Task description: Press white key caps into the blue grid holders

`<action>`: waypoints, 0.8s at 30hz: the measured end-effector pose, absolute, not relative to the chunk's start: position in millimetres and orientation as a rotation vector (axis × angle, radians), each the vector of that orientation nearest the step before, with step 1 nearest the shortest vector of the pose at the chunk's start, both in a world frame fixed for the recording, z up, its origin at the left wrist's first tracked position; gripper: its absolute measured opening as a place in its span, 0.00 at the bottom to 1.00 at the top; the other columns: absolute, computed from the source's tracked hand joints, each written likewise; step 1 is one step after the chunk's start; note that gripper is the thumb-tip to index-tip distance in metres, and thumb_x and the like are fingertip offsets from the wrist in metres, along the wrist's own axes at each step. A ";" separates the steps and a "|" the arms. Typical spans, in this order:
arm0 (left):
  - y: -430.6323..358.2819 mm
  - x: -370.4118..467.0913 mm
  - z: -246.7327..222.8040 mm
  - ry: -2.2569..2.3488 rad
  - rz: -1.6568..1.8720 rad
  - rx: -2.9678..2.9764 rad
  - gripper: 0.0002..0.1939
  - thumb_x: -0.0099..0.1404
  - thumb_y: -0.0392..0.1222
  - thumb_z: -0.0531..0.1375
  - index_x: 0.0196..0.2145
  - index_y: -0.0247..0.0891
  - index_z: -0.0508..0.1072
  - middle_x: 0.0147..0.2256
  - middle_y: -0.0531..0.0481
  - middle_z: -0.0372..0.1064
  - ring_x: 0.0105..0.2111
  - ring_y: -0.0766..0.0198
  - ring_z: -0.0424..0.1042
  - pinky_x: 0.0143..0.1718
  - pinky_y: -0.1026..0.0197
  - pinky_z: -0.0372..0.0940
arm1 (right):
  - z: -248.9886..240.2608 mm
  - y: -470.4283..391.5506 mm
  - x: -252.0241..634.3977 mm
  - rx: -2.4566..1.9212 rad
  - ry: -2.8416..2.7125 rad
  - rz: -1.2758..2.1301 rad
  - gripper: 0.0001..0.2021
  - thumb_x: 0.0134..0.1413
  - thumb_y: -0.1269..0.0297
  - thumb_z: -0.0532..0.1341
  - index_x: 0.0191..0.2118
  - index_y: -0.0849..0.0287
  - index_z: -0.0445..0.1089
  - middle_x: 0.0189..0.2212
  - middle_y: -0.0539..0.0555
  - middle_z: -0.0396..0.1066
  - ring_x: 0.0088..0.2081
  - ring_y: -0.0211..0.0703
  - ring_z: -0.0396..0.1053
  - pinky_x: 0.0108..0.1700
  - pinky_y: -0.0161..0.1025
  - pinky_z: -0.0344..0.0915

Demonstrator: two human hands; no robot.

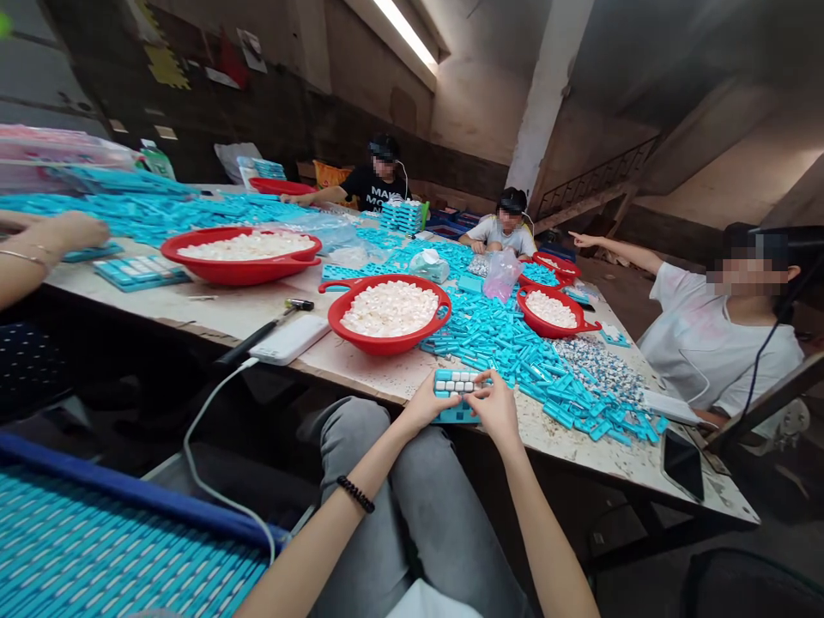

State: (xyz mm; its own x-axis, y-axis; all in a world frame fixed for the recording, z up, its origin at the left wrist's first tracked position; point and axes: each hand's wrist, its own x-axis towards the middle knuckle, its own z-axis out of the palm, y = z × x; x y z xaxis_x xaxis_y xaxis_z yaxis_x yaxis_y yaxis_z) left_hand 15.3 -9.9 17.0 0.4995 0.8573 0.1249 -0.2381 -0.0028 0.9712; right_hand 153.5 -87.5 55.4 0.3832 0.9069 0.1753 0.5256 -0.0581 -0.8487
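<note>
At the table's near edge, above my lap, is a small blue keypad-like piece [454, 377] with rows of white and blue key caps. My left hand [427, 403] grips it from the left, thumb along its lower edge. My right hand [498, 407] is closed at its right side, thumb and index finger touching the keys; whether a loose cap is between them is hidden. Under it lies another blue piece [456, 415]. A red basin [389, 345] heaped with white key caps [390, 309] stands just beyond my hands.
Loose blue parts [502, 343] cover the table's middle and right. To the left lie a hammer [267, 330] and a white power bank [291, 340] with a cable. Another red basin [238, 268] stands farther back. A phone [682, 463] lies at right. Co-workers sit around the table.
</note>
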 end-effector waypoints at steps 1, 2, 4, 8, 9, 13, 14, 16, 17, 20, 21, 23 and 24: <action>-10.1 15.4 17.3 0.629 0.951 1.292 0.34 0.42 0.47 0.75 0.44 0.36 0.69 0.48 0.38 0.78 0.48 0.45 0.77 0.54 0.42 0.69 | 55.9 -88.2 152.6 -1.723 -1.271 0.519 0.12 0.45 0.69 0.64 0.37 0.52 0.63 0.20 0.40 0.73 0.21 0.42 0.73 0.28 0.35 0.65; -10.2 15.4 17.6 0.636 0.949 1.291 0.33 0.42 0.46 0.75 0.44 0.36 0.69 0.47 0.39 0.78 0.48 0.46 0.77 0.54 0.42 0.69 | 56.5 -88.8 151.8 -1.727 -1.272 0.522 0.12 0.45 0.69 0.64 0.37 0.52 0.63 0.20 0.40 0.74 0.21 0.42 0.73 0.28 0.35 0.65; -10.5 15.3 18.4 0.645 0.950 1.291 0.32 0.43 0.46 0.74 0.44 0.36 0.69 0.46 0.40 0.79 0.47 0.47 0.78 0.53 0.43 0.69 | 57.6 -89.2 150.5 -1.733 -1.270 0.525 0.12 0.46 0.69 0.64 0.36 0.52 0.62 0.21 0.40 0.74 0.21 0.41 0.73 0.27 0.34 0.64; -10.1 14.6 19.6 0.719 0.973 1.319 0.30 0.43 0.44 0.73 0.43 0.36 0.71 0.46 0.41 0.79 0.47 0.47 0.78 0.53 0.43 0.69 | 55.7 -87.8 149.7 -1.717 -1.229 0.547 0.12 0.46 0.70 0.64 0.37 0.52 0.63 0.21 0.41 0.74 0.20 0.41 0.72 0.26 0.33 0.64; -9.7 14.3 19.7 0.732 0.974 1.330 0.29 0.44 0.44 0.73 0.43 0.36 0.71 0.46 0.41 0.79 0.47 0.47 0.77 0.53 0.43 0.69 | 53.7 -87.4 149.8 -1.707 -1.214 0.557 0.12 0.46 0.70 0.64 0.38 0.52 0.63 0.21 0.41 0.73 0.20 0.40 0.72 0.25 0.33 0.63; -7.3 13.5 18.3 0.776 0.987 1.361 0.27 0.44 0.44 0.72 0.43 0.36 0.72 0.45 0.42 0.79 0.47 0.47 0.77 0.52 0.45 0.70 | 39.5 -88.1 150.8 -1.600 -1.264 0.488 0.08 0.49 0.68 0.64 0.36 0.54 0.67 0.25 0.44 0.75 0.23 0.40 0.72 0.28 0.34 0.65; -6.8 13.4 17.8 0.800 0.998 1.371 0.26 0.44 0.44 0.71 0.42 0.36 0.72 0.44 0.43 0.79 0.46 0.47 0.77 0.52 0.46 0.70 | 35.0 -89.0 151.2 -1.558 -1.325 0.430 0.05 0.51 0.68 0.63 0.35 0.54 0.69 0.27 0.46 0.75 0.25 0.40 0.73 0.30 0.35 0.66; -6.0 13.5 16.8 0.835 1.008 1.393 0.24 0.45 0.43 0.69 0.41 0.36 0.73 0.44 0.44 0.79 0.47 0.47 0.77 0.51 0.47 0.70 | 26.4 -90.8 152.7 -1.481 -1.471 0.295 0.04 0.55 0.68 0.62 0.36 0.55 0.72 0.32 0.49 0.76 0.29 0.41 0.73 0.34 0.36 0.68; -5.6 13.6 16.5 0.839 1.008 1.402 0.23 0.46 0.43 0.69 0.41 0.36 0.73 0.44 0.44 0.79 0.47 0.47 0.77 0.51 0.48 0.70 | 22.7 -91.4 153.8 -1.453 -1.540 0.234 0.05 0.56 0.69 0.61 0.37 0.55 0.74 0.34 0.51 0.75 0.31 0.41 0.72 0.35 0.36 0.68; -4.6 14.2 16.1 0.857 1.006 1.411 0.24 0.46 0.43 0.68 0.42 0.36 0.73 0.45 0.44 0.79 0.47 0.47 0.76 0.51 0.48 0.70 | 15.6 -90.2 158.8 -1.418 -1.685 0.085 0.08 0.59 0.70 0.61 0.41 0.55 0.75 0.38 0.53 0.75 0.35 0.43 0.73 0.40 0.37 0.69; -4.4 14.5 16.3 0.873 1.009 1.412 0.24 0.45 0.43 0.69 0.42 0.36 0.73 0.45 0.43 0.79 0.47 0.47 0.76 0.51 0.48 0.70 | 14.5 -88.8 160.8 -1.418 -1.725 0.035 0.08 0.60 0.71 0.61 0.42 0.55 0.75 0.38 0.54 0.75 0.38 0.44 0.74 0.42 0.38 0.70; -4.1 14.7 17.1 0.902 1.018 1.405 0.25 0.45 0.44 0.69 0.42 0.37 0.73 0.44 0.43 0.79 0.47 0.47 0.76 0.51 0.48 0.70 | 13.3 -85.4 164.7 -1.429 -1.810 -0.066 0.07 0.61 0.71 0.61 0.42 0.55 0.75 0.40 0.55 0.75 0.42 0.46 0.74 0.46 0.39 0.70; -4.0 14.8 17.6 0.907 1.019 1.398 0.25 0.45 0.44 0.69 0.42 0.37 0.73 0.44 0.43 0.79 0.47 0.47 0.76 0.51 0.48 0.70 | 13.0 -83.6 166.4 -1.437 -1.851 -0.107 0.07 0.62 0.71 0.61 0.43 0.55 0.75 0.40 0.56 0.75 0.43 0.46 0.74 0.46 0.39 0.69</action>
